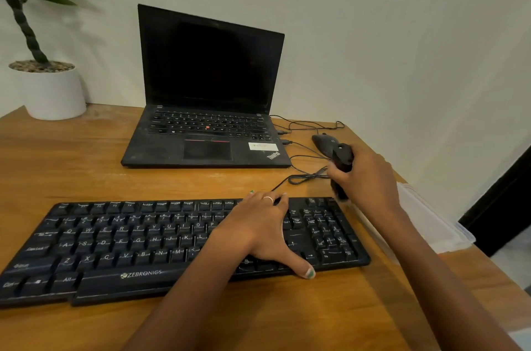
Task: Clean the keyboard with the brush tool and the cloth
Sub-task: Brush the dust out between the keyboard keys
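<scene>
A black Zebronics keyboard (120, 244) lies across the wooden desk in front of me. My left hand (258, 231) rests flat on its right-middle keys, fingers spread, thumb at the front edge. My right hand (366, 178) is closed around a black brush tool (342, 169), held upright just above the keyboard's far right corner; its lower end is blurred. A pale folded cloth (431, 221) lies on the desk to the right of the keyboard, partly hidden by my right forearm.
An open black laptop (207, 109) stands behind the keyboard. A black mouse (323, 141) and tangled cables (304, 175) lie to its right. A white potted plant (48, 89) sits at the back left. The desk edge (488, 267) runs close on the right.
</scene>
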Motion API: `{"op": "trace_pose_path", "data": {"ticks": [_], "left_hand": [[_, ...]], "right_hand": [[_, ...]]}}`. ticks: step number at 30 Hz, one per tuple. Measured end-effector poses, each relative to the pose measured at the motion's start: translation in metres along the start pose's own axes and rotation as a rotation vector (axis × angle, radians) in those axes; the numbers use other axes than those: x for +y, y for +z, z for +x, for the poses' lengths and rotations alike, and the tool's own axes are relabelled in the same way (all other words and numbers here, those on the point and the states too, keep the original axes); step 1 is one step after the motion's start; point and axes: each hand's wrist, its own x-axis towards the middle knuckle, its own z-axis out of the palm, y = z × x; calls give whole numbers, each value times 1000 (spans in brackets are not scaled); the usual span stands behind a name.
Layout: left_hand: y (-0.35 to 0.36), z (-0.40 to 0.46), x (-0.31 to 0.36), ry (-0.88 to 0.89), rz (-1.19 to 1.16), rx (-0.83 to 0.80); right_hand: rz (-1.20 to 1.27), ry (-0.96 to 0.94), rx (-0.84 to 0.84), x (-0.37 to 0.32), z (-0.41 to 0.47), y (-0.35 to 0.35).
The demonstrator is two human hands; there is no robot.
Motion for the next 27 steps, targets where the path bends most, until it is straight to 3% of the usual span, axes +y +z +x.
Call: {"op": "trace_pose_path", "data": {"ticks": [4, 9, 13, 18, 22, 27], "left_hand": [[0, 0, 0, 2, 9, 5], [0, -1, 1, -6, 7, -6], [-1, -1, 1, -6, 9, -2], [-1, -1, 1, 0, 7, 2], [-1, -1, 1, 0, 13, 3], [-1, -2, 1, -6, 1, -4]], "right_hand": [[256, 16, -79, 2, -6, 3], [65, -20, 32, 8, -5, -1], [333, 57, -91, 3, -9, 2], [75, -34, 15, 2, -6, 1], [382, 70, -170, -1, -8, 1], [3, 10, -21, 0, -1, -6]]}}
